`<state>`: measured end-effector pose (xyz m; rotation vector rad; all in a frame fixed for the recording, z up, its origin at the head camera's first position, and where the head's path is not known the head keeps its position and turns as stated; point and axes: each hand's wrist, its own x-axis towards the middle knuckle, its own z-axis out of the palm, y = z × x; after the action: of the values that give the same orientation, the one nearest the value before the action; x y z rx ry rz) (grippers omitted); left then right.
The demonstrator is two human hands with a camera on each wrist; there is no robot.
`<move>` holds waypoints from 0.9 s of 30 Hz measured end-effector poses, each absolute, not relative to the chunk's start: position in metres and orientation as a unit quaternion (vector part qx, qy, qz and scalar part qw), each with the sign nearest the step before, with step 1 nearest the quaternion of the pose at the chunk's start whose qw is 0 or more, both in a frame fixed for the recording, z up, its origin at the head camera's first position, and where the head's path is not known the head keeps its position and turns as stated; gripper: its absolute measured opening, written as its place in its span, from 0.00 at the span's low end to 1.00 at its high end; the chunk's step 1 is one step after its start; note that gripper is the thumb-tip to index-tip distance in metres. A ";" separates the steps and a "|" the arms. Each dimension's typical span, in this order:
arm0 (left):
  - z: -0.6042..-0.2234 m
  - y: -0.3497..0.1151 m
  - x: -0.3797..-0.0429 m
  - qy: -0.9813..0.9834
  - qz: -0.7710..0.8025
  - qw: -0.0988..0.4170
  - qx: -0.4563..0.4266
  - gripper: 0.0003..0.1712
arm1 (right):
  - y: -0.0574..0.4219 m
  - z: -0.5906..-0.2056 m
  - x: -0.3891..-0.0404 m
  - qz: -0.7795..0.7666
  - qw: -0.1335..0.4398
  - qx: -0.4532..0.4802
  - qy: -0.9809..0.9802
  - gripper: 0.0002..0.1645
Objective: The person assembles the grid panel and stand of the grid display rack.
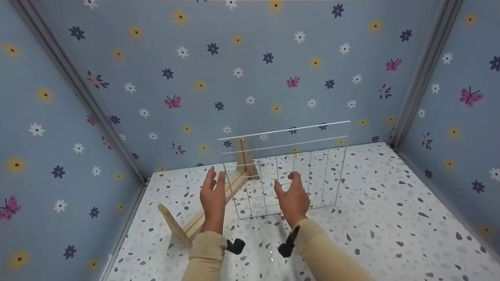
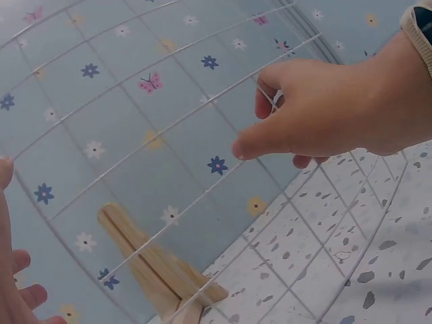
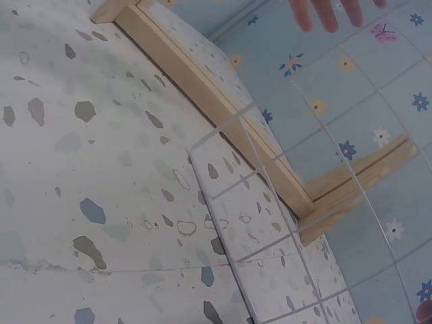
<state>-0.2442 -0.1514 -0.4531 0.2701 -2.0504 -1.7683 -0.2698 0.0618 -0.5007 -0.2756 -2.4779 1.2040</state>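
A white wire grid panel (image 1: 324, 168) is held upright, tilted, over the speckled surface. My right hand (image 1: 295, 199) grips its wires near the middle, with thumb and fingers curled around them in the left wrist view. Beside the panel's left edge, my left hand (image 1: 213, 199) has its fingers extended and apart; nothing is held in it. Behind and to the left of the panel lies a wooden frame (image 1: 195, 222), a long bar with a grooved upright at each end. Its far upright (image 2: 138, 253) shows through the mesh.
Blue walls (image 1: 265, 86) with flowers and butterflies enclose the white speckled surface (image 1: 375, 218) at the back and both sides. Grey metal strips (image 1: 414, 86) run along the corners. A small black device (image 1: 288, 244) is strapped at the right wrist.
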 end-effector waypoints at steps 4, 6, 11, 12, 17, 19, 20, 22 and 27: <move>-0.442 -0.167 -0.238 -0.736 -0.632 0.221 0.094 0.37 | 0.062 -0.500 -0.269 0.431 0.185 -0.100 -0.878 0.30; -0.437 -0.175 -0.235 -0.740 -0.626 0.227 0.095 0.36 | 0.062 -0.499 -0.270 0.430 0.183 -0.101 -0.878 0.29; -0.426 -0.196 -0.226 -0.751 -0.606 0.239 0.108 0.36 | 0.061 -0.500 -0.271 0.427 0.185 -0.102 -0.879 0.29; -0.424 -0.200 -0.224 -0.753 -0.602 0.242 0.111 0.36 | 0.060 -0.501 -0.271 0.428 0.185 -0.101 -0.879 0.29; -0.418 -0.219 -0.212 -0.760 -0.584 0.258 0.125 0.35 | 0.059 -0.501 -0.271 0.429 0.183 -0.099 -0.879 0.30; -0.418 -0.226 -0.207 -0.759 -0.581 0.264 0.131 0.34 | 0.059 -0.501 -0.271 0.425 0.183 -0.099 -0.881 0.29; -0.418 -0.229 -0.205 -0.760 -0.577 0.268 0.132 0.33 | 0.060 -0.501 -0.271 0.425 0.182 -0.100 -0.881 0.29; -0.417 -0.235 -0.202 -0.759 -0.577 0.272 0.133 0.33 | 0.060 -0.501 -0.272 0.424 0.182 -0.102 -0.881 0.28; -0.416 -0.246 -0.194 -0.750 -0.580 0.281 0.148 0.32 | 0.062 -0.500 -0.274 0.423 0.180 -0.102 -0.882 0.29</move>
<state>-0.1940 -0.2457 -0.4159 0.3966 -2.0110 -1.5548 -0.2736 0.0621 -0.4999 -0.2882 -2.4918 1.1956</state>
